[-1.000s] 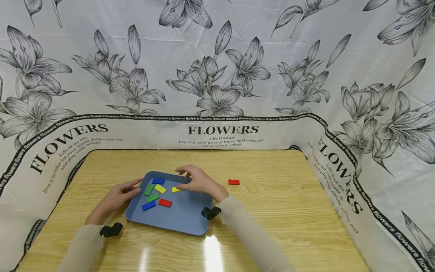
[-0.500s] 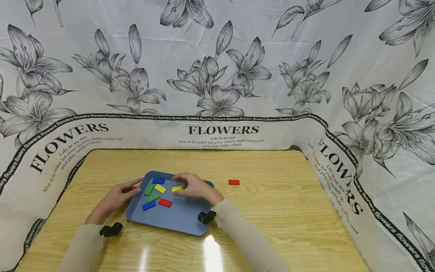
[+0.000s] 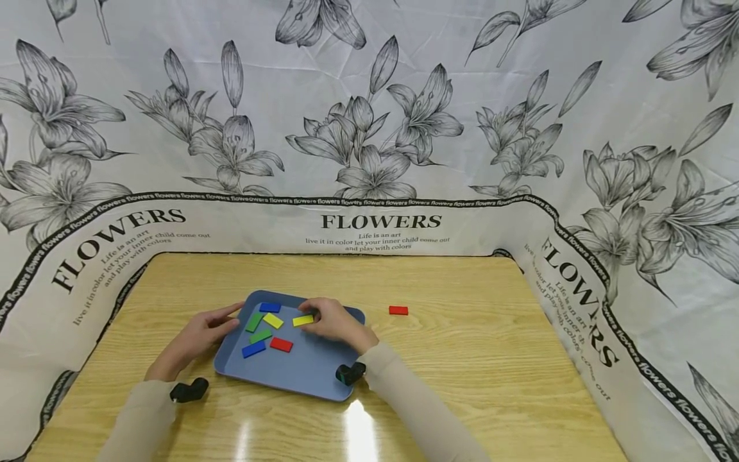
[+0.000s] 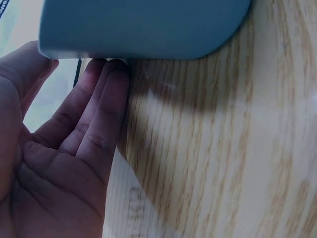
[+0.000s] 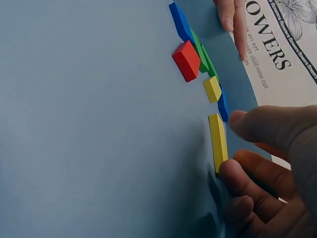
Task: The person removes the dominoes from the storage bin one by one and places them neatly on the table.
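My left hand (image 3: 199, 337) rests against the left side of a blue-grey tray (image 3: 306, 369). In the left wrist view its fingers (image 4: 106, 99) are fairly straight, their tips right at the tray's wall. Over the tray's far part is my right hand (image 3: 331, 322), beside a yellow block (image 3: 303, 320) that lies flat. The right wrist view shows one fingertip (image 5: 232, 171) at that yellow block's near end, while the thumb (image 5: 247, 124) stands apart from it. Toward the left in the tray lie a second yellow block (image 3: 273, 320) and a red block (image 3: 281, 345).
Also in the tray are two blue blocks, one far (image 3: 269, 307) and one near (image 3: 254, 348), and two green blocks (image 3: 261, 335). Another red block (image 3: 398, 310) lies on the wooden table (image 3: 473, 359) right of the tray. A flower-printed cloth (image 3: 381, 221) surrounds the table's far sides.
My right hand has shifted slightly left and lower, its fingers drawn nearer together, and more of the right yellow block shows. My left hand and the tray stay put.
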Available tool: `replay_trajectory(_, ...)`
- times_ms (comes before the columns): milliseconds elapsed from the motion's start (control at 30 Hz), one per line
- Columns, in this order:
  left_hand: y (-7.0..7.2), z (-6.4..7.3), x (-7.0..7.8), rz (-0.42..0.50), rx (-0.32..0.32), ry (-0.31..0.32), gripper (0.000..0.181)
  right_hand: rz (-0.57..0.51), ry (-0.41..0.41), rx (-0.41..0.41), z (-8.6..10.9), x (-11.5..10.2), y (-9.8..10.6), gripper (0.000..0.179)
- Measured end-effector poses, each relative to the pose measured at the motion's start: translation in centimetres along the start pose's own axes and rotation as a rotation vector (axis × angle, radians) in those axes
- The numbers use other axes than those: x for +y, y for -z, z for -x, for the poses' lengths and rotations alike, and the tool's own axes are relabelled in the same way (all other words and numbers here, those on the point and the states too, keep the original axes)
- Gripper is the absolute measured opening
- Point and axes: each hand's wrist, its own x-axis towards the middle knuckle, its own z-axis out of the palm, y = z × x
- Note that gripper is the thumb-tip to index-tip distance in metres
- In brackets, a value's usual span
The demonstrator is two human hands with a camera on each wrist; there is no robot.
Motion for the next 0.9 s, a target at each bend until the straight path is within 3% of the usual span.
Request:
replay_trajectory(633,0.04,-0.07,0.03,-0.018,0.006,0.008,0.058,0.098,0.029,-0.025,-0.27,-0.35,-0.80,0.035)
replay_trajectory(900,-0.04,0.08,0.10,-0.009,-0.003,-0.001,0.058,0.141,-0.009,-0.002,0.15,-0.45,-0.67,0.035)
